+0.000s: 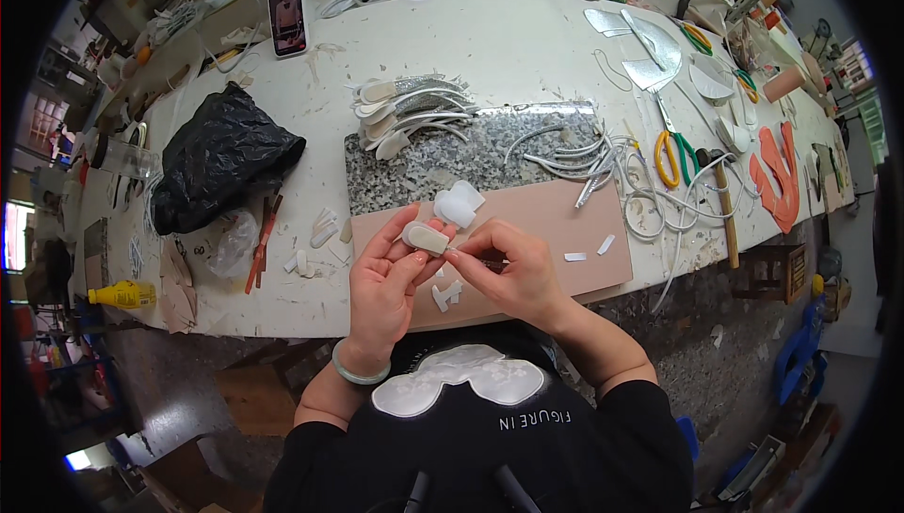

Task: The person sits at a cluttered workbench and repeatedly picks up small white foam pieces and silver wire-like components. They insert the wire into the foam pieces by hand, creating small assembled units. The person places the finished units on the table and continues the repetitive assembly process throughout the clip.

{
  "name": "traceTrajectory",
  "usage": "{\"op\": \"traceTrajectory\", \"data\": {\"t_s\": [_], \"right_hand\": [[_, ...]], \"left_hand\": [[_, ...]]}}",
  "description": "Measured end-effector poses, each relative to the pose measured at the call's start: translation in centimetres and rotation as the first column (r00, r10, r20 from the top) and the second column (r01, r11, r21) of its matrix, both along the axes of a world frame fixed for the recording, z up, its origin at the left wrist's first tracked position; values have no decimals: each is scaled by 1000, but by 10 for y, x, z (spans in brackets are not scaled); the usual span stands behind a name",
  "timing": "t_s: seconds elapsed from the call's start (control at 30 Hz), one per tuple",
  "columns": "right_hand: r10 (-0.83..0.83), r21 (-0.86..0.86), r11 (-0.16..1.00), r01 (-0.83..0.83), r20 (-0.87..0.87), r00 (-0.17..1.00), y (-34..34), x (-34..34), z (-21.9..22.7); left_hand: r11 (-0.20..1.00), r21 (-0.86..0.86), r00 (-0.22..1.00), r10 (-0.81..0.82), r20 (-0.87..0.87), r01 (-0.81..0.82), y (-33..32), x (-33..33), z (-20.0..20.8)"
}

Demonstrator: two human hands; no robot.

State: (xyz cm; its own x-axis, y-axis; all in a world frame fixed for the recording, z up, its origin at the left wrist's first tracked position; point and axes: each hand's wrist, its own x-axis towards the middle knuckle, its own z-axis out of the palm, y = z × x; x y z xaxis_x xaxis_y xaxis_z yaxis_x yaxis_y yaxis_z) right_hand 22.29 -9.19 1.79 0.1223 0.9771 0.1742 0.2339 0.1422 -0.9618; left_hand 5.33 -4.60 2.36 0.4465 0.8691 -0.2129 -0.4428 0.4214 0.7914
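Observation:
Over the pinkish board (584, 240), my left hand (384, 273) is closed on a small rounded cream piece (428, 238) with a pale rim. The thumb and fingers of my right hand (513, 268) pinch at the right end of the same piece. Just beyond my fingertips are white rounded pieces (459, 204); I cannot tell whether they rest on the board or touch my left fingers. White scraps (447, 296) lie on the board below my hands. A stack of silvery straps with cream rounded ends (400, 117) sits on the speckled stone slab (405, 174).
Loose silvery straps (579, 160) spread over the slab's right side. Scissors (667, 150), a hammer (727, 211) and white cord (650, 221) are farther right. A black plastic bag (221, 160) and a yellow bottle (124, 294) are left. A phone (288, 16) stands at the back.

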Motion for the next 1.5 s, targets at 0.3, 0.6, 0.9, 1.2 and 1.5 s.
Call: {"op": "traceTrajectory", "data": {"t_s": [0.3,0.6,0.9,1.2,1.5], "right_hand": [[-2,16,1000,2,12,1000,0,-2,1],[-6,44,999,3,64,998,1,-3,-2],[44,4,999,-45,96,994,2,3,-8],[193,-336,889,-312,-342,919,18,7,7],[274,-40,962,-271,155,949,28,-1,13]], "left_hand": [[1000,8,1000,5,21,-5,-2,-2,1],[990,-84,994,110,0,-110,-1,5,-6],[992,-117,999,44,-12,-45,10,0,-11],[948,319,939,91,-332,21,9,-10,-9],[907,401,930,248,-272,-125,0,-10,-17]]}}
